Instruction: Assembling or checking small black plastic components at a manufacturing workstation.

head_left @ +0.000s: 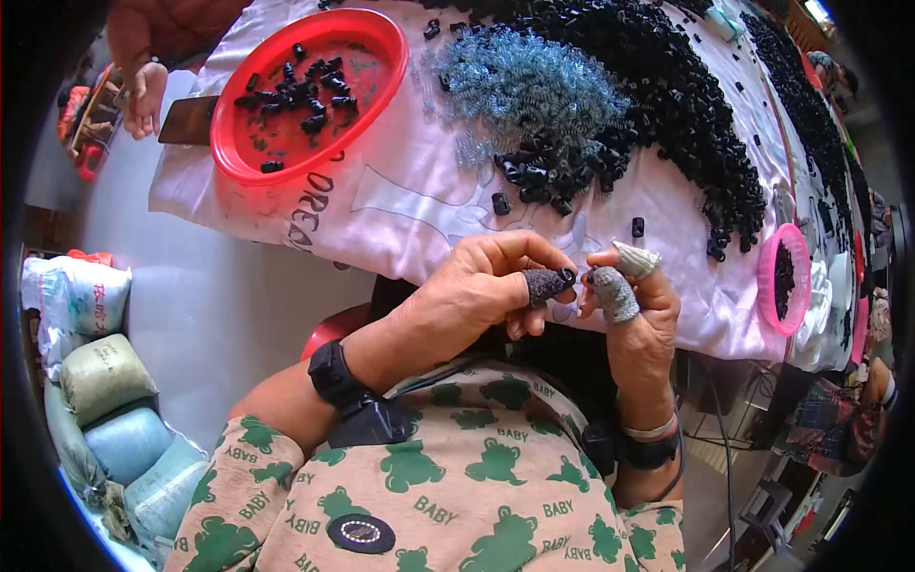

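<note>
My left hand (pixel 462 291) is closed, pinching a small black hollow plastic piece (pixel 567 275) between its index finger and a thumb in a dark grey cover. Just right of it, my right hand (pixel 643 319) has its covered thumb and index finger drawn together. Grey knit wraps the thumb and striped whitish cloth the index finger; whatever sits between them is too small to make out. Both hands hover over the near edge of the cloth-covered table (pixel 419 238). A loose black piece (pixel 638 227) lies just beyond my fingers, and another (pixel 501 203) is near the heap.
Ahead lie a pile of clear bluish springs (pixel 534 91) and a large heap of black pieces (pixel 696 133). A red basin (pixel 221 143) with black parts stands left, a pink basket (pixel 803 286) right. Another person's hand (pixel 146 100) is far left; filled sacks (pixel 110 381) stand below.
</note>
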`<control>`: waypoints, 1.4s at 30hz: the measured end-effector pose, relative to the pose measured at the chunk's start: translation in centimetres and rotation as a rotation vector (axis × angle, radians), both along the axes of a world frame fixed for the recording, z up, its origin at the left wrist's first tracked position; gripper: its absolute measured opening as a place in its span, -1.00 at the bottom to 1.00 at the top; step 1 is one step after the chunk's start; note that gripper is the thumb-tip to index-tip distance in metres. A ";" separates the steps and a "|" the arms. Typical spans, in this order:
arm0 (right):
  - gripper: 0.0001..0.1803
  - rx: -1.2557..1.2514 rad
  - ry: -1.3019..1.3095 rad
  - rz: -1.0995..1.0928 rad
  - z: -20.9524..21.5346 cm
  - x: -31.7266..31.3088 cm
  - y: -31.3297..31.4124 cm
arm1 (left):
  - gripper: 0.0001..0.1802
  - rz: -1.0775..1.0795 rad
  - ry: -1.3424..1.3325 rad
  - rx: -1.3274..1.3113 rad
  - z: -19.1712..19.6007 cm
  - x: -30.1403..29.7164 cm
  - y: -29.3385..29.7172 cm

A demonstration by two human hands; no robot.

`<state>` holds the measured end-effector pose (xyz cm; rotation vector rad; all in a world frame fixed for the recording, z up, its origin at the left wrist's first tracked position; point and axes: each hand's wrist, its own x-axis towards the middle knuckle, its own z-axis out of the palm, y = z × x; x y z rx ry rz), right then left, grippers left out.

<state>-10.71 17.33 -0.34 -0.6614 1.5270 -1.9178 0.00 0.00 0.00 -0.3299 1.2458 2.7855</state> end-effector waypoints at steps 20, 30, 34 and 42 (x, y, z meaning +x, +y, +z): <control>-0.59 0.201 0.485 -0.094 1.1 1.1 -0.8 | -0.79 0.053 -0.132 -0.204 0.6 -0.1 0.3; -0.49 0.265 1.034 -0.083 1.0 0.6 -0.9 | -0.80 0.040 -0.141 -0.197 0.7 -0.1 0.1; -0.41 0.296 1.001 -0.033 1.2 1.0 -1.0 | -0.80 0.063 -0.177 -0.140 0.5 -0.3 0.4; -0.39 0.340 1.111 -0.099 0.6 1.3 -0.9 | -0.83 0.077 -0.223 -0.154 0.9 -0.1 0.8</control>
